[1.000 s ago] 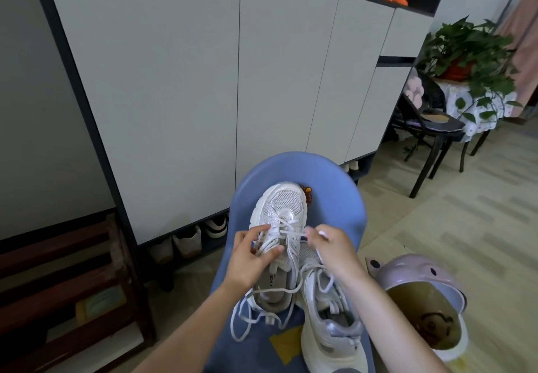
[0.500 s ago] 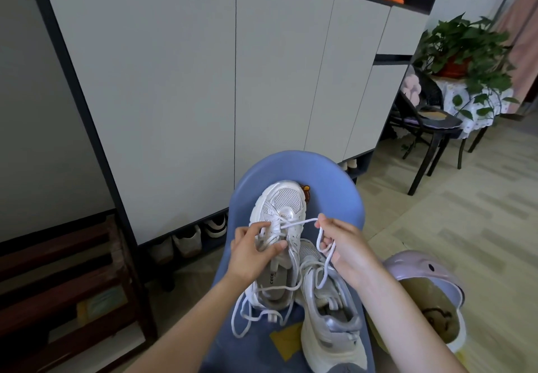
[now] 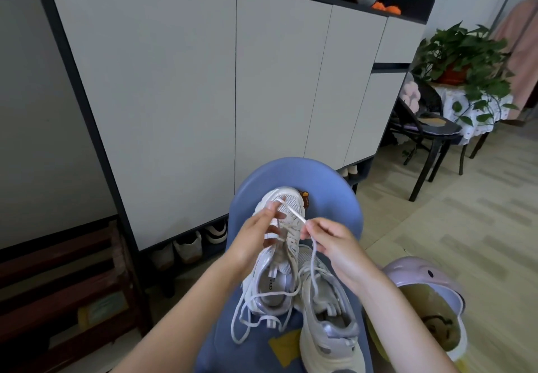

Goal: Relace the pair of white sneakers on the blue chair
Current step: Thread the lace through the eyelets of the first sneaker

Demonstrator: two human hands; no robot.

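Two white sneakers lie side by side on the blue chair (image 3: 329, 192), toes pointing away from me. Over the left sneaker (image 3: 275, 282), my left hand (image 3: 256, 238) pinches the end of a white shoelace (image 3: 294, 214) above the toe. My right hand (image 3: 332, 243) pinches the same lace a little further along, so a short stretch runs taut between both hands. From my right hand the lace drops toward the right sneaker (image 3: 329, 323). Loose lace loops (image 3: 247, 323) trail over the chair seat at the left sneaker's heel.
A tall white cabinet (image 3: 189, 81) stands right behind the chair, with shoes (image 3: 189, 247) in its open bottom gap. A lilac bin (image 3: 425, 305) sits on the floor at right. A black chair (image 3: 428, 137) and a potted plant (image 3: 460, 58) stand further right. Dark wooden shelving (image 3: 58, 285) is at left.
My left hand rose from the left sneaker's tongue to above its toe and took the lace end. My right hand lifted and drew the lace taut between both hands.
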